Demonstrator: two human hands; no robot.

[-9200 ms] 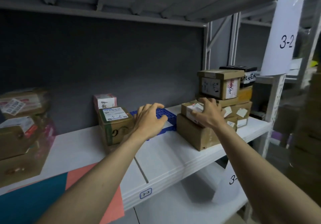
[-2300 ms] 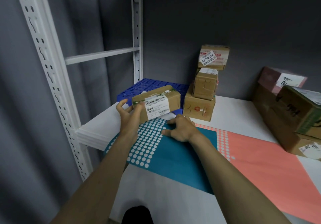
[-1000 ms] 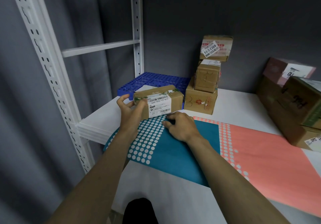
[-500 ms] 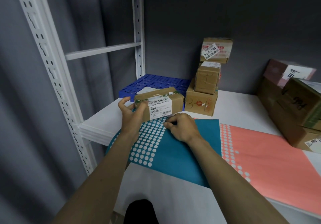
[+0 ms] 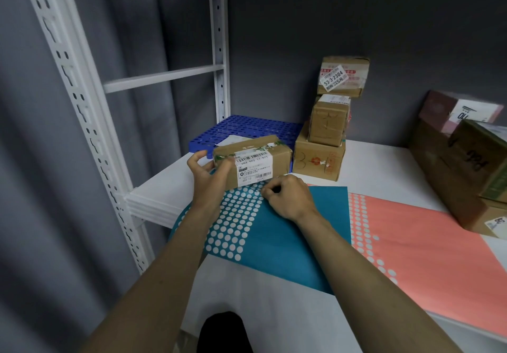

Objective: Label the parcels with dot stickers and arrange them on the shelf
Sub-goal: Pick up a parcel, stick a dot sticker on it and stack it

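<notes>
So my left hand [image 5: 208,173] has its grip clamped on the left end of the small parcel [image 5: 253,160], which sits on the white shelf [image 5: 378,171] at the far edge of the teal sticker sheet [image 5: 277,232]. My right hand [image 5: 288,196] is just right of that grip, fingers curled down on the dots by the parcel's label; can't tell if they're pinching one. A pink sheet [image 5: 428,256] lies further right.
</notes>
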